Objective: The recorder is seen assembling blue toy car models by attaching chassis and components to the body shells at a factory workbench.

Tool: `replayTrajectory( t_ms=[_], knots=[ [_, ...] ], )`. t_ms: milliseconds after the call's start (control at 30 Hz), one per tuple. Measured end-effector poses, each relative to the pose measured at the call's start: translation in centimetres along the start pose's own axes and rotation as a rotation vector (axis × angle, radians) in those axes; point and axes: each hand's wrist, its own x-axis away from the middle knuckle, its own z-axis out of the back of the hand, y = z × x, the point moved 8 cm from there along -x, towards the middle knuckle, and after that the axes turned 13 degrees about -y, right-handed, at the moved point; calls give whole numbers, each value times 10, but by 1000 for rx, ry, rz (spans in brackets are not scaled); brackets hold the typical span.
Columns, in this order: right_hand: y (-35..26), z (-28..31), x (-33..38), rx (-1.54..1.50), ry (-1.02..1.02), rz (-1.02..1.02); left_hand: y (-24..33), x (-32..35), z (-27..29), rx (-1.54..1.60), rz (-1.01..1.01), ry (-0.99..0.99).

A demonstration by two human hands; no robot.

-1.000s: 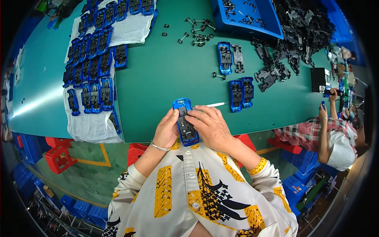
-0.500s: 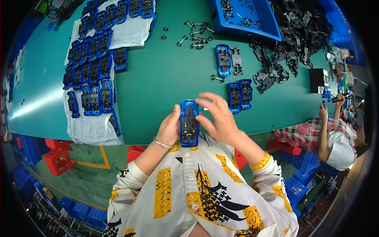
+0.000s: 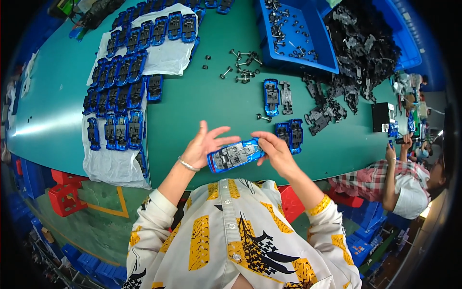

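Note:
A blue toy car (image 3: 235,155) lies sideways above the near table edge, its black underside turned up. My right hand (image 3: 279,153) pinches its right end between thumb and fingers. At the other end my left hand (image 3: 201,148) is open with fingers spread, close beside the car; whether the palm touches it is hidden. Two toy cars (image 3: 289,136) rest side by side just past my right hand. Farther out are another blue car (image 3: 271,98), a loose black chassis (image 3: 286,98) and a wheel axle (image 3: 263,118).
Rows of blue cars cover white sheets (image 3: 166,57) at left. Wheel axles (image 3: 244,65) lie mid-table. A blue bin (image 3: 301,60) with wheels stands at the back, beside a heap of black chassis (image 3: 361,53). At far right sits a co-worker (image 3: 404,188). Red stools (image 3: 67,192) stand below.
The toy car has turned from lengthwise to sideways. My right hand has taken hold of its right end, while my left hand has opened and let go. The view has shifted slightly.

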Motion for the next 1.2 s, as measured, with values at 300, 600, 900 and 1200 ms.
replayTrajectory(
  t_ms=[300, 600, 900, 1200],
  knots=[
    [42, -53, 32, -335, 133, -15, -18, 20, 3, 134, -638, 201],
    [-51, -82, 46, 1070, 145, 445, -21, 46, -25, 107, -546, 262],
    [-48, -111, 35, 1229, 62, 467, -25, 51, -36, 78, -522, 346],
    [-41, -109, 36, 1236, 125, 517, -25, 51, -36, 18, -509, 391]
  ],
)
